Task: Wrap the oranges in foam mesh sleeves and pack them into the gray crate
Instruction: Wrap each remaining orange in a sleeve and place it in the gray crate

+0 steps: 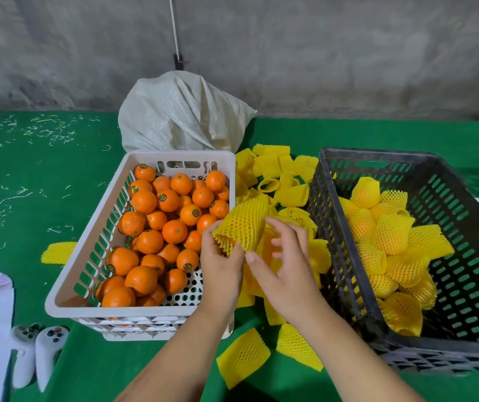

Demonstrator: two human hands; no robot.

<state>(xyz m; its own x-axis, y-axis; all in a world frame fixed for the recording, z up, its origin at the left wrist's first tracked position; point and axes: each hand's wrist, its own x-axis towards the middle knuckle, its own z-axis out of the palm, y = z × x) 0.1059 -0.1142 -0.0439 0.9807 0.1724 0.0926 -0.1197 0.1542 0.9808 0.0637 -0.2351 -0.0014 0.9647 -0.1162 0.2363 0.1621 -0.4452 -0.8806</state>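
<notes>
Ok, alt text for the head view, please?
Two hands work a yellow foam mesh sleeve over an orange: left hand grips it, right hand beside it. A white crate of oranges sits left, a gray crate of wrapped fruit right.

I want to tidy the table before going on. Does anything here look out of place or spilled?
Yes. One yellow foam sleeve lies alone left of the white crate, apart from the sleeve pile. Pale straw-like shreds are scattered over the green table.

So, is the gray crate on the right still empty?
No, the gray crate already holds a heap of oranges wrapped in yellow sleeves.
</notes>
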